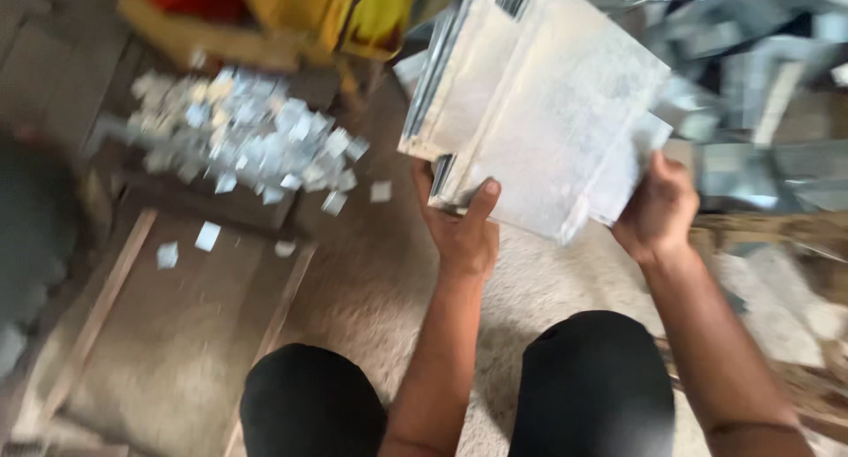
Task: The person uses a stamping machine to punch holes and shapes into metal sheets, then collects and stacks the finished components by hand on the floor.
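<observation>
A stack of flat, silvery metal sheets [548, 104] is held up in front of me, fanned slightly at the left edge. My left hand [464, 227] grips the stack's lower left corner, thumb on top. My right hand [658, 210] holds the lower right edge from underneath. Both forearms reach up from my knees in black trousers [592, 377].
A pile of small square metal offcuts [247, 135] lies to the left, with a few loose squares [208, 236] on a wooden board. Yellow and red objects [353, 11] stand at the back. More sheet-metal pieces [760, 86] are heaped at the right.
</observation>
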